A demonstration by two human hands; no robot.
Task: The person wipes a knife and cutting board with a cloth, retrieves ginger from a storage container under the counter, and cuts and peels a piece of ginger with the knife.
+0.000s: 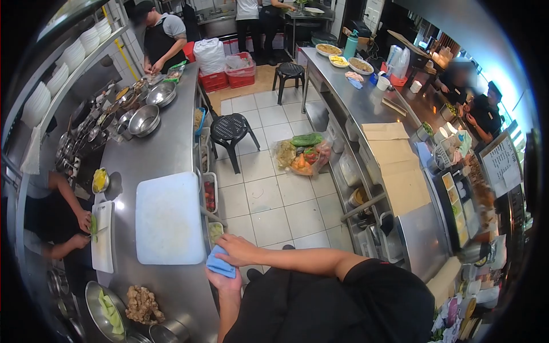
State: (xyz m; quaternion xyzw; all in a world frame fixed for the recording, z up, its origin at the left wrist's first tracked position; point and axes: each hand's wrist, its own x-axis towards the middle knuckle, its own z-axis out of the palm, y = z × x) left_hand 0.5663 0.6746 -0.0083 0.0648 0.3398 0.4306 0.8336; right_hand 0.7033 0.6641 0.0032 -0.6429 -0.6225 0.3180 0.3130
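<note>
A folded blue cloth is held between both my hands, just off the edge of the left steel counter. My left hand supports it from below, with its fingers partly hidden by the cloth. My right hand presses over the top, fingers curled against the fabric. Beside them on the counter lies a large white cutting board. A small container of pale green food shows just beyond my right hand, under the counter edge.
Ginger and a bowl of green pieces sit at lower left. Across the left counter, another person's hands cut on a narrow board. A bag of vegetables and black stools occupy the aisle. Cardboard covers the right counter.
</note>
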